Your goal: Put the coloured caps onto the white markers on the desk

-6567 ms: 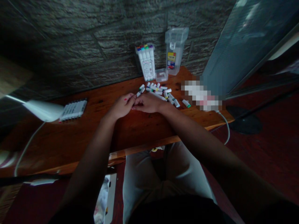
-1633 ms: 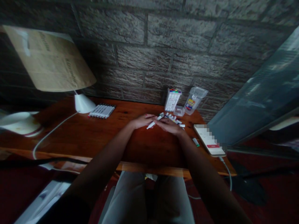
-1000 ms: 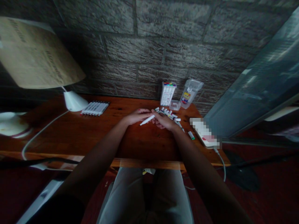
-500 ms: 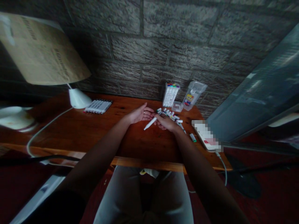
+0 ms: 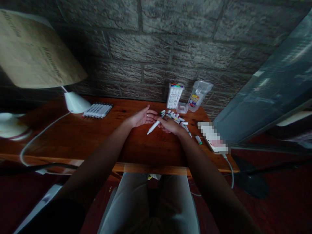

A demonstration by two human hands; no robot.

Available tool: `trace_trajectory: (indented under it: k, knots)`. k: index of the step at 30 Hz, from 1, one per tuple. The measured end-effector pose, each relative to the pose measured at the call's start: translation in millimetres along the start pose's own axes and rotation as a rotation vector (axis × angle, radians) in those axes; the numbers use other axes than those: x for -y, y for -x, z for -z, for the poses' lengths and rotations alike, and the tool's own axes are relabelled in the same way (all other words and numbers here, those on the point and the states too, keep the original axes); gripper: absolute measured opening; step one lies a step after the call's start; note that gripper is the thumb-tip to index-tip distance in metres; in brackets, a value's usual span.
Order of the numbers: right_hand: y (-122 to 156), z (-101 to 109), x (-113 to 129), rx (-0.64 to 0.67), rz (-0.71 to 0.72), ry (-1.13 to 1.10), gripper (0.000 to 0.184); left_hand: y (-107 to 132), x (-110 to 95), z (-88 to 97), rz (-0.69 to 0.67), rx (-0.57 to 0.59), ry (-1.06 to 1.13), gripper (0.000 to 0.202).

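My right hand (image 5: 170, 125) is closed on a white marker (image 5: 153, 127), which slants down to the left over the wooden desk (image 5: 97, 136). My left hand (image 5: 142, 117) lies just left of it with its palm turned up and fingers stretched out, touching the marker's upper end. Behind my right hand lies a heap of several loose white markers (image 5: 175, 117) with coloured caps. One green-capped marker (image 5: 199, 140) lies apart to the right.
An upright marker case (image 5: 174, 95), a clear plastic case (image 5: 199, 95) and a small clear lid (image 5: 182, 108) stand against the brick wall. A row of markers (image 5: 97, 110) lies at back left by a white lamp base (image 5: 76, 102). A blurred flat object (image 5: 213, 137) with a cable lies at right.
My left hand let go of the marker and opened palm up; my right hand keeps hold of it. The view has shifted slightly.
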State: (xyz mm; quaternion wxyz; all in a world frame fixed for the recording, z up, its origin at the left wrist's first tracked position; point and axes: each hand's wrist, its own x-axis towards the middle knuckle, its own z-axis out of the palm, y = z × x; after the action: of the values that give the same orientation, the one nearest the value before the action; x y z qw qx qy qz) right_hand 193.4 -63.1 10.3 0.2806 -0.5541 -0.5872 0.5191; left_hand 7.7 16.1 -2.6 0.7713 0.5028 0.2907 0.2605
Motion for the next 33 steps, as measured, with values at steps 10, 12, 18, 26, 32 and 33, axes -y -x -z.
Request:
trace_trajectory:
  k: [10,12,18,26,32,33]
  knots:
    - [0.3,1.2,0.4,0.032,0.033,0.008,0.051,-0.2,2.4,-0.7,-0.024,-0.002,-0.067,0.04]
    - [0.5,1.1,0.2,0.033,0.034,0.014,0.051,-0.4,2.8,-0.3,-0.035,0.006,-0.07,0.04]
    - [-0.6,1.9,-1.9,0.032,0.032,-0.002,0.052,-0.5,3.3,-0.1,-0.04,0.025,-0.069,0.042]
    - [4.3,1.3,4.4,0.015,0.015,0.031,0.048,-0.4,3.1,0.1,-0.044,0.047,-0.091,0.042]
    - [3.2,1.1,3.2,0.038,0.04,0.018,0.049,-0.9,2.0,-0.9,-0.032,0.028,-0.099,0.04]
    - [3.2,1.2,3.2,0.041,0.041,0.019,0.05,-1.1,2.0,-1.0,-0.031,0.024,-0.102,0.039]
